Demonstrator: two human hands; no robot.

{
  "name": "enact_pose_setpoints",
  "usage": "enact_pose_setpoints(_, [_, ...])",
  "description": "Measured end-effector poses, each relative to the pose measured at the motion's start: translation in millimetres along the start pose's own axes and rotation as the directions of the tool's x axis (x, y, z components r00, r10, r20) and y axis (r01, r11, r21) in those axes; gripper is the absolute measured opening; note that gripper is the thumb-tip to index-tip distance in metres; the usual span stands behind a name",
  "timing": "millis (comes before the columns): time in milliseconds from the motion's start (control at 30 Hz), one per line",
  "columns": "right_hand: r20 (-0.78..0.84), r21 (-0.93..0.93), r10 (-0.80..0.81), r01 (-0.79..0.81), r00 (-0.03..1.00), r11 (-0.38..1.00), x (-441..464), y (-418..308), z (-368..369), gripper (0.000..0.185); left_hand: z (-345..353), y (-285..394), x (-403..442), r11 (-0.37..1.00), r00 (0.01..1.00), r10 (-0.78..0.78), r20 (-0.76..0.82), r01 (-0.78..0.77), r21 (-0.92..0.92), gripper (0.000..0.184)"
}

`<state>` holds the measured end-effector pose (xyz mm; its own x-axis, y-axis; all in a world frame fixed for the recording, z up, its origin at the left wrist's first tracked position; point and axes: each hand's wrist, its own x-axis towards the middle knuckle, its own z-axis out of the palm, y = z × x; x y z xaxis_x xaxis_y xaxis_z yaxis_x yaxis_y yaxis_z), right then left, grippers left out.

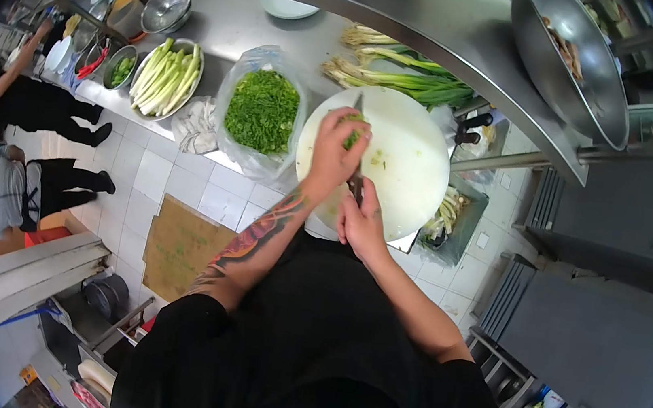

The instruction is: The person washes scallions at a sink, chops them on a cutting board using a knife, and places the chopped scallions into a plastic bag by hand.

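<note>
On a round white cutting board, my right hand is closed around the dark handle of a knife. The blade points away from me, with its tip near the board's far side. My left hand curls over the blade, fingers around a small clump of chopped green onions; the palm hides part of it. A few green bits lie on the board. Just left of the board, a clear plastic bag holds a heap of finely chopped greens. Whole green onions lie behind the board.
A metal bowl of trimmed stalks and a crumpled cloth are to the left. Overhead runs a steel shelf bearing a large metal bowl. A bin with scraps stands right. Two people are at far left.
</note>
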<state>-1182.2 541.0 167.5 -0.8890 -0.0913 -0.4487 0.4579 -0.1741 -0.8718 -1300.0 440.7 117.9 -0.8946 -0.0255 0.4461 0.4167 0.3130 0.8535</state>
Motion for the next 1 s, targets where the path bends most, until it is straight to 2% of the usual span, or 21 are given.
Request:
enact_pose_setpoints(67, [0.087,-0.021,-0.040,0.042,0.995,0.999,23.5,-8.5,25.8,0.034,-32.9,-18.0,21.9,0.985,0.990,0.088,-0.111,-0.070,0.155,0.014])
enact_pose_setpoints(100, [0.162,-0.012,0.007,-0.005,0.987,1.000,38.7,-13.8,38.5,0.034,-52.6,-36.1,31.6,0.976,0.978,0.129,-0.162,-0.096,0.195,0.015])
enact_pose_setpoints(167, [0.216,-0.002,0.046,-0.047,0.975,0.999,59.0,-15.9,52.9,0.035,-92.9,-67.7,48.4,0.969,0.964,0.142,-0.224,-0.088,0.233,0.016])
enact_pose_setpoints(200, [0.216,0.025,0.102,-0.110,0.971,0.994,66.5,-10.7,57.5,0.035,-107.7,-79.3,51.5,0.979,0.968,0.055,-0.246,-0.004,0.205,0.012])
enact_pose_setpoints(233, [0.221,0.055,0.159,-0.175,0.962,0.983,69.1,-7.6,59.8,0.036,-126.6,-105.9,48.1,0.958,0.991,-0.080,-0.109,0.106,0.265,0.032])
enact_pose_setpoints(267, [0.215,0.062,0.155,-0.172,0.964,0.983,61.5,-7.8,52.2,0.036,-132.9,-118.7,41.9,0.959,0.992,-0.077,-0.100,0.101,0.264,0.032])
enact_pose_setpoints(333, [0.137,-0.123,0.116,-0.100,0.984,0.987,32.7,-11.3,13.2,0.038,-138.3,-136.1,31.5,0.657,0.991,-0.097,0.091,-0.005,0.754,0.060])
enact_pose_setpoints(367, [0.067,-0.236,-0.046,0.060,0.997,0.970,23.4,2.2,-13.6,0.038,-142.3,-144.2,29.4,0.707,0.977,-0.150,0.151,-0.001,0.707,0.077])
enact_pose_setpoints(400, [0.015,-0.354,-0.209,0.201,0.978,0.913,13.0,15.5,-42.5,0.039,-139.8,-136.7,28.3,0.711,0.976,-0.150,0.157,-0.003,0.703,0.077])
enact_pose_setpoints(433, [-0.068,-0.448,-0.263,0.206,0.962,0.870,-0.4,12.5,-69.1,0.039,-139.3,-122.3,29.0,0.709,0.989,-0.094,0.118,-0.017,0.705,0.075])
enact_pose_setpoints(500, [-0.185,-0.633,-0.385,0.190,0.904,0.750,-20.8,-6.9,-108.9,0.041,-134.9,-105.7,34.2,0.705,0.996,-0.033,0.086,-0.038,0.708,0.073])
enact_pose_setpoints(533, [-0.219,-0.722,-0.450,0.166,0.866,0.672,-28.1,-21.7,-121.8,0.043,-129.8,-101.2,37.8,0.821,0.995,0.034,0.091,-0.080,0.565,0.070])
enact_pose_setpoints(567, [-0.222,-0.841,-0.491,0.089,0.842,0.534,-27.0,-23.9,-138.1,0.044,-122.8,-96.2,40.9,0.907,0.991,0.100,0.084,-0.126,0.402,0.067])
enact_pose_setpoints(600, [-0.214,-0.926,-0.532,0.003,0.819,0.377,-22.6,-25.5,-148.7,0.045,-113.4,-90.4,43.3,0.906,0.991,0.104,0.089,-0.132,0.401,0.067])
enact_pose_setpoints(667, [-0.248,-0.920,-0.491,-0.043,0.835,0.391,-16.0,-30.2,-144.4,0.044,-90.5,-75.7,46.5,0.946,0.888,-0.025,0.459,-0.127,0.297,0.058])
enact_pose_setpoints(733, [-0.224,-0.954,-0.435,-0.104,0.872,0.283,-4.9,-17.5,-131.5,0.042,-55.4,-65.9,41.3,0.932,0.881,0.013,0.473,-0.182,0.314,0.055])
enact_pose_setpoints(800, [-0.193,-0.946,-0.359,-0.076,0.913,0.316,-10.4,-11.0,-100.8,0.042,-32.5,-67.5,30.1,0.915,0.872,0.048,0.488,-0.234,0.328,0.052])
enact_pose_setpoints(867, [-0.090,-0.902,-0.373,0.083,0.923,0.425,-27.4,-5.0,-80.2,0.042,-21.3,-70.7,18.5,0.808,0.908,0.080,0.410,-0.300,0.507,0.050])
enact_pose_setpoints(900, [-0.090,-0.900,-0.373,0.085,0.923,0.427,-30.7,-8.2,-81.9,0.042,-21.5,-70.1,12.4,0.807,0.908,0.079,0.411,-0.301,0.509,0.050])
enact_pose_setpoints(967, [-0.092,-0.685,-0.220,0.098,0.971,0.722,-35.7,-13.3,-89.8,0.042,-27.3,-58.6,-8.8,0.863,0.876,0.042,0.481,-0.275,0.425,0.054])
enact_pose_setpoints(1000, [-0.073,-0.682,-0.348,0.207,0.935,0.701,-25.9,-3.6,-105.0,0.043,-31.7,-50.1,-21.6,0.859,0.877,0.038,0.480,-0.274,0.433,0.054])
